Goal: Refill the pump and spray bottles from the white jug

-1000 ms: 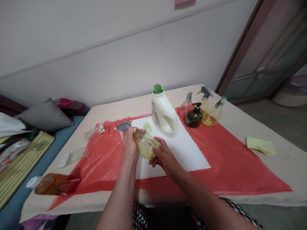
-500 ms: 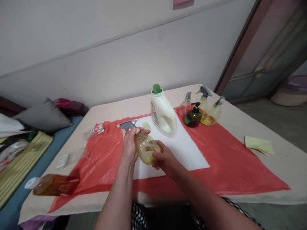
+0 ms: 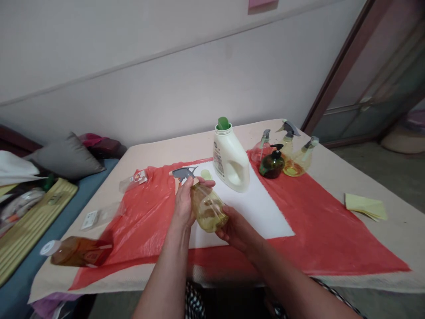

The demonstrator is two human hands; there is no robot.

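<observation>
A clear yellowish spray bottle [image 3: 209,207] with a grey trigger head lies tilted between my two hands, above the white sheet [image 3: 262,217]. My left hand [image 3: 186,201] is closed around its neck, just below the trigger. At the base, my right hand [image 3: 234,228] grips the bottle with fingers wrapped under it. Just beyond stands a large white jug [image 3: 230,157] with a handle and a green piece [image 3: 224,123] in its mouth. A small pale green round cap [image 3: 206,174] lies on the sheet behind my left hand.
Several bottles stand back right, among them a dark green pump bottle [image 3: 272,166] and a pink spray bottle [image 3: 259,153]. Folded yellow cloths [image 3: 365,206] lie at right. An amber bottle [image 3: 79,251] lies front left on red plastic [image 3: 142,230], near clear packets [image 3: 99,217].
My right hand has shifted slightly around the bottle's base, and the bottle has turned a little in my grip. The whole view has moved slightly.
</observation>
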